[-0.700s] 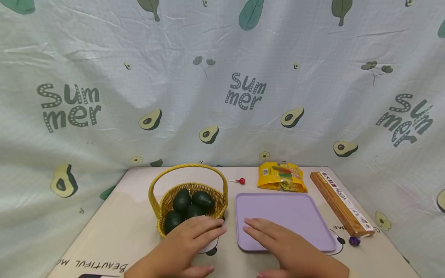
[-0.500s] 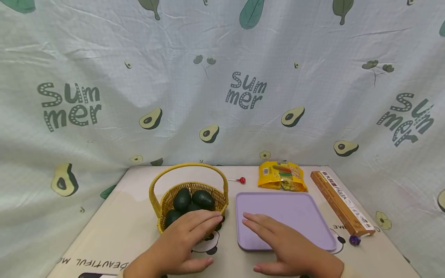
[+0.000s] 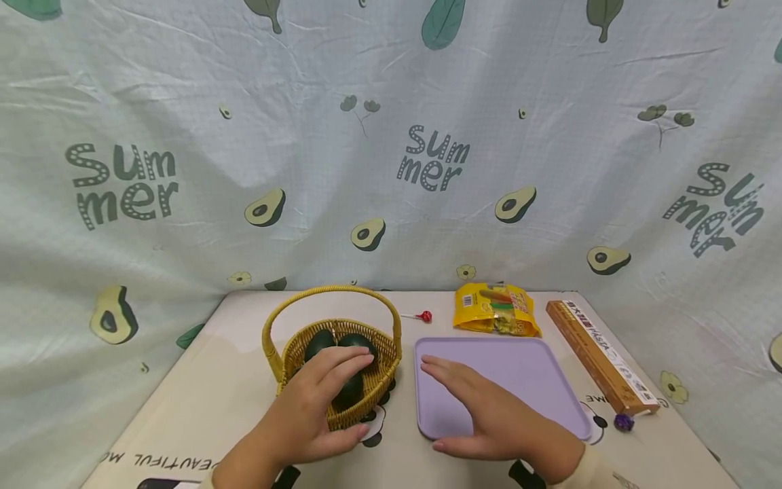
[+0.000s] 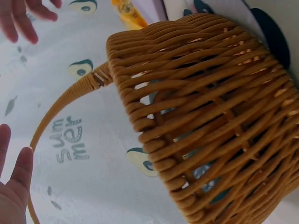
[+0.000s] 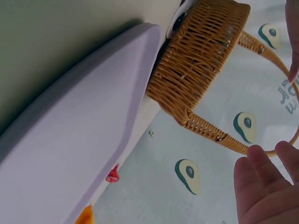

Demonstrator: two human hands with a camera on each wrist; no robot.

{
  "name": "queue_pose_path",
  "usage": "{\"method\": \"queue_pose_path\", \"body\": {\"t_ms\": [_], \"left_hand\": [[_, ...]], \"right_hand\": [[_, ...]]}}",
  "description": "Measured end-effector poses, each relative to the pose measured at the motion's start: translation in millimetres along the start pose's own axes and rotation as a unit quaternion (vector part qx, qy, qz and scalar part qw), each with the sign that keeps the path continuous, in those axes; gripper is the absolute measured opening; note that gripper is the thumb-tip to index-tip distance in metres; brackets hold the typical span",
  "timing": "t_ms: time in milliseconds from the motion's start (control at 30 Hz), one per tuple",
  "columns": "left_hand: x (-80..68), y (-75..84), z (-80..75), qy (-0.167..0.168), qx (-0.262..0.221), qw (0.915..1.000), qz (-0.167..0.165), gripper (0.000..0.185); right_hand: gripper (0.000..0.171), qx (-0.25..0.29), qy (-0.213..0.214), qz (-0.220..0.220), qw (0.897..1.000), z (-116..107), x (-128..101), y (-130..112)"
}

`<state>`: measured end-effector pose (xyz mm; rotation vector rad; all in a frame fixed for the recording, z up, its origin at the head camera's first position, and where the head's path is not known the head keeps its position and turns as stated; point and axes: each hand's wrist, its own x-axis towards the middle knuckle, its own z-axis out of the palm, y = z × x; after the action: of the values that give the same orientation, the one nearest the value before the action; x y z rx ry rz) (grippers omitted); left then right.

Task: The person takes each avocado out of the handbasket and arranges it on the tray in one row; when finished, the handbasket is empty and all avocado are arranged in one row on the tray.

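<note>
1. Printed cloth, pale green with avocados, leaves and the word "Summer", forms the backdrop [image 3: 391, 136] behind and beside the table.
2. Beige table [image 3: 220, 380] carries printed lettering along its near edge.
3. Lilac tray [image 3: 519, 367] lies flat right of centre with nothing in it; the right hand [image 3: 495, 414] hovers over its near left corner, fingers straight and spread, holding nothing.
4. Yellow wicker basket [image 3: 293, 353] with an arched handle stands just left of the tray and holds dark green avocados [image 3: 357, 339].
5. Reaching over the basket's near rim, the left hand [image 3: 311, 407] has relaxed, slightly spread fingers above the avocados; whether they touch the fruit I cannot tell.
6. Long brown pasta box [image 3: 601, 356] lies right of the tray.
7. Yellow snack bag [image 3: 496, 310] sits behind the tray.
8. Red lollipop [image 3: 424, 316] lies between basket and bag.
9. Small purple object [image 3: 622, 424] rests near the box's near end.
</note>
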<state>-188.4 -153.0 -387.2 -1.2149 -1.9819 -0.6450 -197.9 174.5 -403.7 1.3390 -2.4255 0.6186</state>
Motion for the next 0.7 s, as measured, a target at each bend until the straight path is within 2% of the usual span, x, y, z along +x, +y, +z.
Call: {"method": "queue_pose_path", "body": {"t_ms": [200,367,500,700], "left_hand": [[-0.5,-5.9,-5.0,0.032,-0.024,0.9988,-0.027,0.066],[-1.6,-11.3,-8.6,0.060,-0.040,0.9966,-0.041,0.068],[-0.4,-13.9,-10.5,0.078,-0.034,0.9954,-0.044,0.068],[0.2,-16.4,-13.7,0.098,-0.007,0.9923,-0.076,0.064]], "right_hand": [[0.097,0.021,-0.003,0.019,1.000,2,10,3],[0.093,0.055,-0.014,0.041,0.998,5,20,3],[0.090,0.071,-0.009,0.044,0.997,10,29,5],[0.088,0.120,-0.007,0.051,0.991,13,46,7]]}}
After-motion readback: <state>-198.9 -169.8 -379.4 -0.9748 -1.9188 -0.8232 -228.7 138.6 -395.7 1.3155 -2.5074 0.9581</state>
